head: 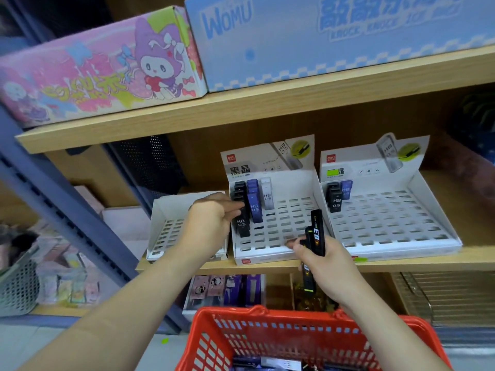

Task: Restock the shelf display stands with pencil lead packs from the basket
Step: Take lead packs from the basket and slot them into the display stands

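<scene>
Three white slotted display stands sit on the middle shelf. My left hand (pixel 211 220) pinches a black HB 0.5 lead pack (pixel 242 223) at the front of the black row in the middle stand (pixel 284 236). Blue (pixel 254 203) and white packs (pixel 267 195) stand beside that row. My right hand (pixel 318 254) holds several black lead packs (pixel 316 235) upright in front of the same stand. The right stand (pixel 396 223) has a few black and blue packs at its back left. The left stand (pixel 166 231) shows bare slots. The red basket (pixel 267 336) hangs below, with packs at its bottom.
Above the stands, a wooden shelf carries a pink cartoon box (pixel 99 68) and a blue WOMU box (pixel 334 36). A blue metal upright (pixel 67 196) runs diagonally at the left. A grey mesh bin (pixel 18 285) stands lower left. Small boxed goods (pixel 222 290) fill the shelf below.
</scene>
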The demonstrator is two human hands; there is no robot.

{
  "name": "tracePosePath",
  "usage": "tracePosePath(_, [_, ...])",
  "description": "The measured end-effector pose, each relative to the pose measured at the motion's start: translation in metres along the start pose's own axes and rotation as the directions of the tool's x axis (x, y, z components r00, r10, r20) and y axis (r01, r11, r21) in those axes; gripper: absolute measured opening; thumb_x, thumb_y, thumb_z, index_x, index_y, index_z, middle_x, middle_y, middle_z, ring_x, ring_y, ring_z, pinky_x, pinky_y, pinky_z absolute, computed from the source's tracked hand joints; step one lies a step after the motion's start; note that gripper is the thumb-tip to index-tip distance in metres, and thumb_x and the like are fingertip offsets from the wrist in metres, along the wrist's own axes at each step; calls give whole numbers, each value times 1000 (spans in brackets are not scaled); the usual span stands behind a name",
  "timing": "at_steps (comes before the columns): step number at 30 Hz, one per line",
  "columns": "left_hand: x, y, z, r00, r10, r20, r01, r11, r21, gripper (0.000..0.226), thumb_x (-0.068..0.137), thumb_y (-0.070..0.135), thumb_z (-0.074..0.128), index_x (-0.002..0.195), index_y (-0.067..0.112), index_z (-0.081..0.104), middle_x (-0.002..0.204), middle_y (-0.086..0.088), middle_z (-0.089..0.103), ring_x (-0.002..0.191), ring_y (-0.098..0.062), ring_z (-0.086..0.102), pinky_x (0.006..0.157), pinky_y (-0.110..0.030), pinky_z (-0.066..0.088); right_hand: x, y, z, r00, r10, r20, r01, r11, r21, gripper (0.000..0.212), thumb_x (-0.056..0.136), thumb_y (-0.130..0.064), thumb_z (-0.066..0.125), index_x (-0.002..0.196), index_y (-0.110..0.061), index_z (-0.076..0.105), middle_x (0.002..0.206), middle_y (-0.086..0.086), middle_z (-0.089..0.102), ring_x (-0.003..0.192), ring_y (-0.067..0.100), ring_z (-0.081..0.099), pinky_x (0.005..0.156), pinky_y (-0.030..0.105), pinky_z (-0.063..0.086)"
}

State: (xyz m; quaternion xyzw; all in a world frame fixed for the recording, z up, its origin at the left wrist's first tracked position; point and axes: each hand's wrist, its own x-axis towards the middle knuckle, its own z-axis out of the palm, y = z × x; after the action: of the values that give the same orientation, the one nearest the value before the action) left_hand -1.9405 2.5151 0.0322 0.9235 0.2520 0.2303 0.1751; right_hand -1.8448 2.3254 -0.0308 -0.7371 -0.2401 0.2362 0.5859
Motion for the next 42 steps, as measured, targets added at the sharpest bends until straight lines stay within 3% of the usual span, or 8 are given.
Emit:
tracePosePath(3, [1,2,1,998,-50,-26,48,998,-45,23,91,14,63,112,19,71,110,-2,69,103,-20,62,96,-34,48,1,-3,-1,1000,26,-12,-25,998,51,11,94,-21,63,91,-15,72,95,13,73,79,15,64,67,19,46])
tracePosePath(10, [-12,24,-23,996,-85,8,85,990,-112,22,94,25,57,113,24,68,107,10,62,94,-7,57,85,-21,46,-14,-22,-9,983,72,169,-108,971,214,14,93,-19,65,80,-15,67,69,6,65,65,19,60,69,34,49])
tracePosePath(15, [-39,54,-39,913,-83,400,316,764,-563,29,93,32,56,119,22,64,96,4,69,67,-2,56,58,-21,50,-39,-54,1,900,22,436,-169,938,302,10,91,-6,63,82,-10,64,63,9,58,53,20,54,52,25,47])
tracePosePath(21, [-60,57,-44,896,-137,423,421,568,-707,17,88,23,65,99,12,69,78,-1,67,56,-6,53,48,-16,40,-60,-74,11,835,-43,549,-184,918,352,12,88,-3,67,79,-10,64,62,9,53,51,19,51,51,23,45])
tracePosePath(25, [-64,60,-62,902,-224,369,427,339,-838,22,88,12,62,105,-1,62,84,-12,72,65,-13,66,56,-18,51,-68,-71,18,814,-42,580,-247,878,410,8,78,-9,69,84,-9,64,61,7,50,48,17,50,49,23,42])
tracePosePath(30, [-73,55,-88,885,-385,260,369,242,-897,21,88,7,64,107,0,59,86,-20,73,75,-22,72,62,-20,57,-76,-65,29,859,7,512,-395,646,653,15,78,-5,73,86,-10,62,61,5,44,41,13,42,38,21,35])
tracePosePath(36, [-97,47,-92,853,-428,299,377,109,-920,15,86,-2,62,98,6,58,83,-18,72,76,-28,72,57,-21,57,-76,-86,46,956,10,293,-259,500,827,10,73,-10,70,81,-13,65,68,4,52,41,7,40,38,16,33])
tracePosePath(42, [-109,33,-90,832,-324,450,548,363,-753,13,86,0,64,87,9,55,88,-18,73,82,-26,72,70,-30,57,-66,-99,62,986,1,165,-130,622,772,14,75,-10,70,86,-11,62,59,-1,47,47,8,41,40,18,34])
